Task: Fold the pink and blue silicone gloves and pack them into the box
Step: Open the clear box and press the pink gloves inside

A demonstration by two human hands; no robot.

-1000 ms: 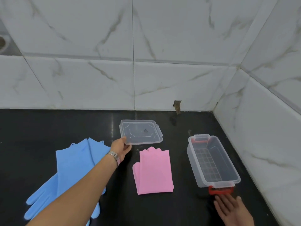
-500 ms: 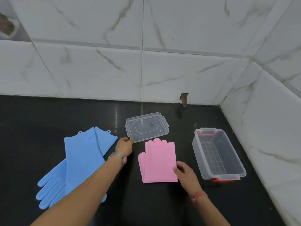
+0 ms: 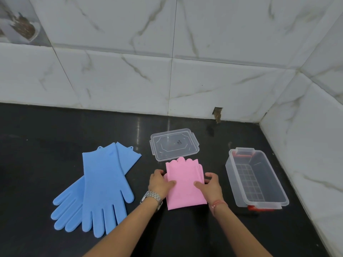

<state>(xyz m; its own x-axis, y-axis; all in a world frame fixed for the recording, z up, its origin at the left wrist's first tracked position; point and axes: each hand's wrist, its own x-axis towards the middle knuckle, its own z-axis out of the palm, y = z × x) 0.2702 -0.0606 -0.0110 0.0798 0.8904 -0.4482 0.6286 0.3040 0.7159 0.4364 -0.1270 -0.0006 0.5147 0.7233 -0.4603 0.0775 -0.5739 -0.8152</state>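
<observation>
Both my hands are gripping the folded pink gloves (image 3: 185, 184) at lower centre of the frame, flat on the black table (image 3: 55, 130). Left hand (image 3: 160, 182) is pinching their left edge, thumb on top; right hand (image 3: 210, 184) is pinching the right edge likewise. Blue gloves (image 3: 100, 186) are lying unfolded, overlapped, to the left. Lid (image 3: 174, 144) is resting just above the pink gloves. Box (image 3: 257, 178) is sitting open at right, nothing in it.
</observation>
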